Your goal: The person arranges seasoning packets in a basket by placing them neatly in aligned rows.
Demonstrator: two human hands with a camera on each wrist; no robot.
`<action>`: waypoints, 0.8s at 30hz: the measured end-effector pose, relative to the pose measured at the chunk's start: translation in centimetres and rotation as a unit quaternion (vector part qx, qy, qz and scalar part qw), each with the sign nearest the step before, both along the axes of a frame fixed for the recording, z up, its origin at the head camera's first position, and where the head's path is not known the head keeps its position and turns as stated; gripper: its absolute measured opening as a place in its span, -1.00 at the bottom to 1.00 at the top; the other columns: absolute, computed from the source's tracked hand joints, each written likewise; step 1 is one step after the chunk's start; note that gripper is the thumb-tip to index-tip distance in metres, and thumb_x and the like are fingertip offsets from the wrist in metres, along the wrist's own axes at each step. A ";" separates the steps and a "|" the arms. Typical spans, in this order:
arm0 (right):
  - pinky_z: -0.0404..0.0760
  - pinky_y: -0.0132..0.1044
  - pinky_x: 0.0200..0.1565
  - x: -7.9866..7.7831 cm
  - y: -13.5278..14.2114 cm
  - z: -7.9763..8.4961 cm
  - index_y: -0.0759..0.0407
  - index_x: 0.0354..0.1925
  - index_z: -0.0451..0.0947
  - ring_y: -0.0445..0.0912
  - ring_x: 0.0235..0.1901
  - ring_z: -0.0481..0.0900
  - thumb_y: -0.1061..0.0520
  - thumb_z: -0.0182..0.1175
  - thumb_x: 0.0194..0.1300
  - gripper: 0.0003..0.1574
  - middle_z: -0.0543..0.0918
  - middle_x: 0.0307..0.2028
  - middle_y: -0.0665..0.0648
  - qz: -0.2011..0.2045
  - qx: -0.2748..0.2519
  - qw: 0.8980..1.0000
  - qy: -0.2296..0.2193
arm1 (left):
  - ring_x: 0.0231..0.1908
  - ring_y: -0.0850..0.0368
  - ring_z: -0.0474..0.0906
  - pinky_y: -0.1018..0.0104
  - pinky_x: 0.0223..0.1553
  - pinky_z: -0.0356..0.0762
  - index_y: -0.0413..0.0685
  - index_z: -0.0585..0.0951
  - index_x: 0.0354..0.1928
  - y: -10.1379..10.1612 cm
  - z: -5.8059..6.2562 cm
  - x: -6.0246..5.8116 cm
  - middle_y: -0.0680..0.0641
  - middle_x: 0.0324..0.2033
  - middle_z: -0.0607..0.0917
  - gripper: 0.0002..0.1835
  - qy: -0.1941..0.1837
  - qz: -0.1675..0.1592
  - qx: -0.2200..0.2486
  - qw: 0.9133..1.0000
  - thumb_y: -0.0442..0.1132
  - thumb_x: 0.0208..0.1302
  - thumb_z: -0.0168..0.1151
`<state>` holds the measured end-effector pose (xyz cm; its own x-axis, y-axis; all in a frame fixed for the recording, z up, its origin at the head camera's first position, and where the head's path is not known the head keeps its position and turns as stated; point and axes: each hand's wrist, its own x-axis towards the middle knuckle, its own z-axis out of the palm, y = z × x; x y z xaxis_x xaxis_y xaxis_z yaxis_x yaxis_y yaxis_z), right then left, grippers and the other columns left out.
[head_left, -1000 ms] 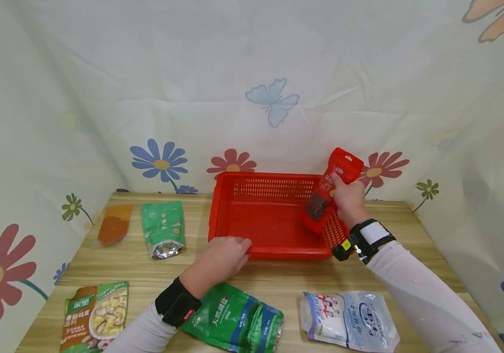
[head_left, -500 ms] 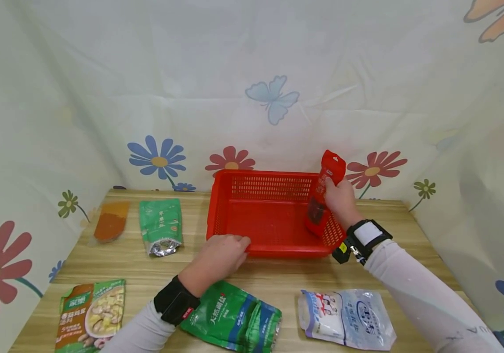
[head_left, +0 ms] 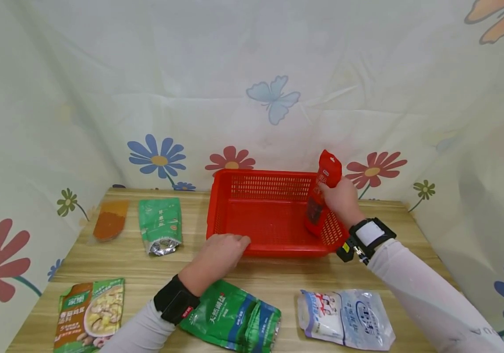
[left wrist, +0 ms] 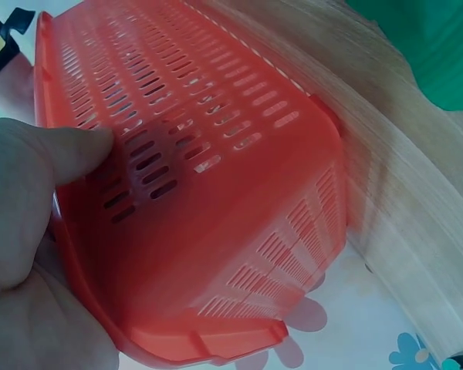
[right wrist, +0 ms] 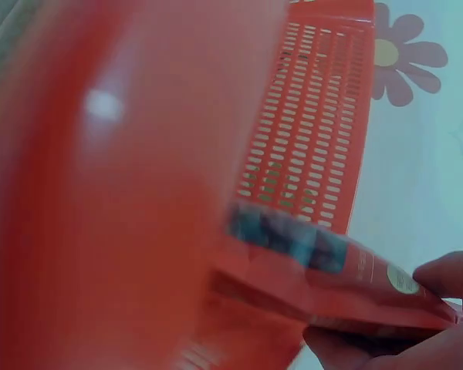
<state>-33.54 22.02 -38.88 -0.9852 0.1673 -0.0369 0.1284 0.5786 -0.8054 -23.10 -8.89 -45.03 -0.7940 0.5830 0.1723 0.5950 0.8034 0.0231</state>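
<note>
A red plastic basket (head_left: pixel 261 215) with slotted walls stands at the back of the table. My left hand (head_left: pixel 218 255) grips its near rim at the left; in the left wrist view the thumb (left wrist: pixel 77 150) presses the outer wall. My right hand (head_left: pixel 342 198) holds a red food pouch (head_left: pixel 318 201) with a dark window, tilted upright inside the basket's right end. The pouch's lower end reaches down toward the basket floor. In the right wrist view, fingers and thumb pinch the pouch (right wrist: pixel 347 277) near its upper part, and the blurred basket wall fills the left side.
Left of the basket lie a green pouch (head_left: pixel 160 223) and a clear bag of orange-brown powder (head_left: pixel 110 223). In front are a brown-green soup packet (head_left: pixel 90 314), a green salt bag (head_left: pixel 230 316) and a white-blue bag (head_left: pixel 344 318). A flowered cloth (head_left: pixel 181 98) hangs behind the table.
My right hand has moved slightly left with the red pouch, which now stands more upright inside the basket's right end. The left hand has kept its place on the rim.
</note>
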 end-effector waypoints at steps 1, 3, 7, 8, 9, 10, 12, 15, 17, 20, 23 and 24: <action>0.63 0.15 0.19 0.2 0.1 0.1 0.23 0.40 0.28 0.20 -0.01 0.63 -0.05 0.16 0.51 -0.33 0.61 0.18 0.32 -0.001 0.012 1.000 -0.004 | -0.36 0.17 0.72 0.24 -0.22 0.76 0.04 0.65 -0.06 0.0 0.0 0.0 0.03 -0.27 0.81 -0.73 -0.001 -0.001 0.001 1.000 -0.16 0.24 0.48; 0.66 0.15 0.14 0.6 0.3 0.2 0.25 0.38 0.30 0.21 -0.02 0.66 -0.06 0.21 0.47 -0.31 0.62 0.18 0.32 -0.001 0.026 1.000 -0.012 | -0.38 0.17 0.71 0.25 -0.22 0.76 0.04 0.65 -0.07 0.0 0.0 -0.1 0.03 -0.28 0.81 -0.73 -0.002 -0.002 0.002 1.000 -0.15 0.24 0.48; 0.68 0.16 0.06 1.4 0.6 0.1 0.27 0.36 0.34 0.24 -0.02 0.71 -0.08 0.28 0.43 -0.27 0.64 0.17 0.35 0.003 0.054 0.999 -0.008 | -0.40 0.17 0.69 0.25 -0.23 0.75 0.06 0.64 -0.07 0.0 -0.1 -0.2 0.04 -0.31 0.81 -0.74 -0.006 -0.002 0.006 1.000 -0.15 0.25 0.47; 0.69 0.16 0.04 1.5 0.7 -0.1 0.28 0.35 0.36 0.25 -0.03 0.72 -0.08 0.29 0.42 -0.27 0.65 0.16 0.36 0.006 0.061 0.998 -0.002 | -0.40 0.16 0.69 0.25 -0.24 0.75 0.06 0.64 -0.07 0.0 -0.1 -0.2 0.04 -0.31 0.81 -0.75 -0.006 -0.001 0.007 1.000 -0.15 0.25 0.47; 0.70 0.17 0.01 1.7 0.7 -0.2 0.29 0.33 0.37 0.26 -0.04 0.73 -0.08 0.29 0.41 -0.28 0.66 0.15 0.37 0.008 0.070 0.998 0.006 | -0.41 0.16 0.69 0.25 -0.24 0.75 0.06 0.64 -0.07 0.0 -0.1 -0.2 0.04 -0.31 0.81 -0.75 -0.007 -0.001 0.009 1.000 -0.15 0.25 0.47; 0.70 0.17 -0.01 1.8 0.8 -0.3 0.30 0.32 0.38 0.26 -0.06 0.73 -0.08 0.29 0.41 -0.29 0.66 0.14 0.38 0.011 0.078 0.997 0.013 | -0.41 0.16 0.69 0.25 -0.24 0.75 0.07 0.64 -0.08 0.0 -0.1 -0.2 0.04 -0.32 0.81 -0.75 -0.008 0.000 0.010 1.000 -0.15 0.25 0.47; 0.71 0.17 -0.05 2.1 0.8 -0.7 0.32 0.30 0.40 0.27 -0.09 0.75 -0.08 0.29 0.42 -0.30 0.68 0.11 0.40 0.016 0.098 0.995 0.029 | -0.41 0.15 0.69 0.24 -0.25 0.74 0.06 0.65 -0.07 -0.1 0.0 -0.2 0.04 -0.32 0.81 -0.75 -0.008 0.001 0.012 1.000 -0.15 0.25 0.47; 0.72 0.17 -0.07 2.3 0.7 -1.3 0.31 0.30 0.41 0.25 -0.11 0.75 -0.09 0.28 0.43 -0.32 0.69 0.10 0.38 0.016 0.117 0.992 0.050 | -0.41 0.14 0.69 0.23 -0.25 0.74 0.06 0.65 -0.07 -0.1 0.0 -0.2 0.04 -0.32 0.81 -0.74 -0.010 0.004 0.011 1.000 -0.15 0.24 0.48; 0.71 0.17 -0.06 2.4 0.6 -1.6 0.31 0.31 0.40 0.24 -0.10 0.75 -0.08 0.26 0.44 -0.32 0.68 0.11 0.38 0.014 0.120 0.991 0.061 | -0.42 0.14 0.69 0.24 -0.26 0.74 0.06 0.64 -0.08 -0.1 0.0 -0.2 0.04 -0.32 0.81 -0.73 -0.011 0.004 0.011 1.000 -0.15 0.23 0.48; 0.70 0.18 -0.06 2.4 0.4 -1.9 0.31 0.32 0.38 0.25 -0.09 0.75 -0.08 0.24 0.47 -0.32 0.68 0.11 0.39 0.013 0.115 0.991 0.072 | -0.44 0.15 0.67 0.25 -0.27 0.73 0.07 0.63 -0.11 -0.1 0.0 -0.2 0.04 -0.35 0.80 -0.74 -0.011 0.003 0.012 1.000 -0.15 0.22 0.50; 0.70 0.19 -0.06 2.3 0.3 -2.1 0.31 0.32 0.39 0.25 -0.12 0.75 -0.06 0.22 0.49 -0.36 0.69 0.09 0.39 0.013 0.117 0.990 0.080 | -0.46 0.16 0.65 0.27 -0.31 0.72 0.08 0.62 -0.15 0.0 -0.1 -0.2 0.05 -0.37 0.79 -0.76 -0.008 0.000 0.014 1.000 -0.16 0.22 0.50; 0.70 0.19 -0.06 2.3 0.2 -2.2 0.31 0.31 0.39 0.25 -0.13 0.76 -0.06 0.21 0.49 -0.36 0.69 0.08 0.40 0.014 0.120 0.989 0.083 | -0.46 0.16 0.65 0.27 -0.32 0.71 0.09 0.62 -0.15 -0.1 -0.1 -0.3 0.05 -0.37 0.79 -0.77 -0.005 0.000 0.014 1.000 -0.16 0.22 0.49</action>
